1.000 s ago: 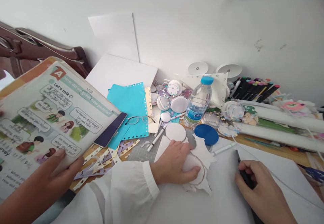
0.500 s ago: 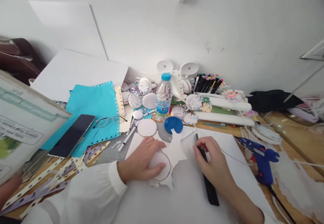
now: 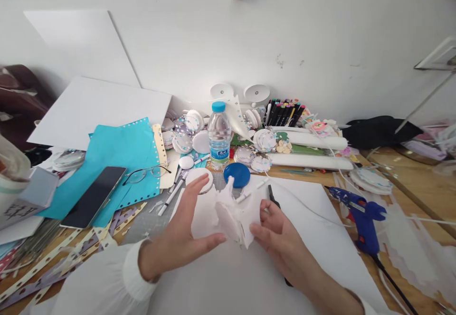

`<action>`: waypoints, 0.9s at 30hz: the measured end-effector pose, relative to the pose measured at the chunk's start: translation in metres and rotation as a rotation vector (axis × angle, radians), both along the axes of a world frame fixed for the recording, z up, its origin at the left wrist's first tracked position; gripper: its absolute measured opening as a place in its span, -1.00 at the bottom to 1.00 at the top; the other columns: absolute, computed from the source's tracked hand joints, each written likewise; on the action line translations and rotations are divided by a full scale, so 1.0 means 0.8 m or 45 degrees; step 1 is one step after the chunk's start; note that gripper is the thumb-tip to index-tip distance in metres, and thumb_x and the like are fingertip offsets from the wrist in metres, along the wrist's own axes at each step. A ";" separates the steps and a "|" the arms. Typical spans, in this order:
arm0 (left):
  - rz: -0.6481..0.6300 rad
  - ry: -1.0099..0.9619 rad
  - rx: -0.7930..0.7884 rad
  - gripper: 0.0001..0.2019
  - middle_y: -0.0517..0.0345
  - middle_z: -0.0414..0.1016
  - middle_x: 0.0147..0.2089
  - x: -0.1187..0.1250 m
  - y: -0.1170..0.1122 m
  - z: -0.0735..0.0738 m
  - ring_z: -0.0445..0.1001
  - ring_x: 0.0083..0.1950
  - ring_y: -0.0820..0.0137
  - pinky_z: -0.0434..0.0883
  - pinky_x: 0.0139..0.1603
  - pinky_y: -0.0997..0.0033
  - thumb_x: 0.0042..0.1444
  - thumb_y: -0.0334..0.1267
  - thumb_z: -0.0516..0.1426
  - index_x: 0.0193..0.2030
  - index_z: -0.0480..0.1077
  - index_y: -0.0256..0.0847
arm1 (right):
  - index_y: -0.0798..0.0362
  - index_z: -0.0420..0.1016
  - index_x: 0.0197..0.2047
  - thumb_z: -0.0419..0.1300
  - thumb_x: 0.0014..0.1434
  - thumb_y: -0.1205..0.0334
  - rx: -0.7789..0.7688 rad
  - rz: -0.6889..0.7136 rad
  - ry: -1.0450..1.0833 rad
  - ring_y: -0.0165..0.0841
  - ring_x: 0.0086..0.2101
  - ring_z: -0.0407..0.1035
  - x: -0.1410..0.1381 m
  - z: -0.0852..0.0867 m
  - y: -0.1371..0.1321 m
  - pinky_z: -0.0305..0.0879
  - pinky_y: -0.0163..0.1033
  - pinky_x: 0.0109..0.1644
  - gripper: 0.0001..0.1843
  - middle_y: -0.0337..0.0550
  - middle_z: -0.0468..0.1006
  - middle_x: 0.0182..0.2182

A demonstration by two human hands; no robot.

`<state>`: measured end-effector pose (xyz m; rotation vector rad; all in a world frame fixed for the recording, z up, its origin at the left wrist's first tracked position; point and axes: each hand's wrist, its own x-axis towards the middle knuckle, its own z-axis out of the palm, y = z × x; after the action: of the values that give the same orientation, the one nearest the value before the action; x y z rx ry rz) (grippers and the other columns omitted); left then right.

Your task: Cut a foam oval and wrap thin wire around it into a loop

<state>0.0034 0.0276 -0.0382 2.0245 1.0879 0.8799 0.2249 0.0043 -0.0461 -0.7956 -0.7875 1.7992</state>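
My right hand (image 3: 276,239) pinches the edge of a jagged white cut-out sheet (image 3: 249,215), raised and tilted above the white board (image 3: 213,277). A round white disc (image 3: 228,222) shows against the sheet's left side; whether it is fixed there I cannot tell. To the left, my left hand (image 3: 181,234) is open, thumb and fingers spread, just apart from the disc. Partly hidden below my right hand lies a long slim black tool (image 3: 273,196). Behind the hands are another white disc (image 3: 199,178) and a round blue lid (image 3: 237,175).
A water bottle (image 3: 219,137) stands at the back centre. On the right lies a blue glue gun (image 3: 363,217) with its cord. A phone (image 3: 94,196), glasses (image 3: 146,174) and turquoise sheets (image 3: 121,148) lie left. Several markers (image 3: 285,113) stand by the wall.
The cut-out sheet has been lifted and tilted off the board. My right hand has let go of the black tool and taken the sheet; my left hand has come off the disc and spread open.
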 end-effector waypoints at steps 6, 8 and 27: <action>-0.285 -0.639 -0.990 -0.55 -0.07 0.49 0.05 0.016 -0.004 0.005 0.47 0.04 0.23 0.41 0.04 0.24 0.10 -0.07 0.25 0.07 0.33 -0.22 | -0.05 0.31 -0.04 0.42 0.01 0.19 -0.092 0.085 0.114 -0.22 -0.12 0.45 0.003 -0.001 -0.011 0.33 -0.18 -0.08 -0.51 -0.12 0.56 -0.14; -0.256 -0.654 -1.079 -0.63 0.04 0.55 -0.09 0.019 -0.004 0.009 0.51 -0.11 0.34 0.42 -0.11 0.40 0.08 -0.16 0.28 0.00 0.40 -0.23 | -0.04 0.37 -0.10 0.43 -0.01 0.16 -0.136 0.155 0.130 -0.27 -0.20 0.46 0.005 -0.005 -0.015 0.32 -0.23 -0.14 -0.56 -0.18 0.58 -0.21; -0.220 -0.816 -1.038 -0.57 0.10 0.54 -0.14 0.014 0.007 0.010 0.50 -0.19 0.41 0.44 -0.20 0.50 -0.02 -0.28 0.35 -0.01 0.36 -0.22 | 0.00 0.47 -0.14 0.40 0.01 -0.01 0.015 0.218 -0.019 -0.33 -0.25 0.36 0.020 -0.010 -0.012 0.23 -0.29 -0.20 -0.59 -0.18 0.50 -0.23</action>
<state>0.0145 0.0334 -0.0306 1.0337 0.7122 0.7424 0.2406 -0.0056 -0.0541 -0.7533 -0.8979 1.9398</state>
